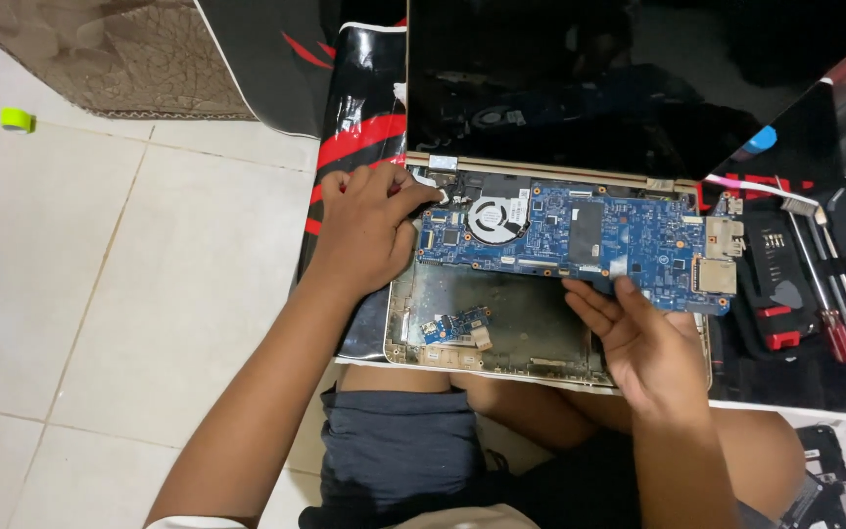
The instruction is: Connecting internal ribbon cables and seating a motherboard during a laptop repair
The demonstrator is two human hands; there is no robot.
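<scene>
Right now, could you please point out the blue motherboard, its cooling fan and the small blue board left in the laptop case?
blue motherboard (580, 235): head view, middle of the board.
cooling fan (493, 216): head view, centre of the round fan.
small blue board (454, 324): head view, middle of its face.

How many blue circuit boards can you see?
2. The big motherboard lies across the open laptop shell, held by the left hand and right hand. A small board sits inside the shell. Others may be hidden underneath.
</scene>
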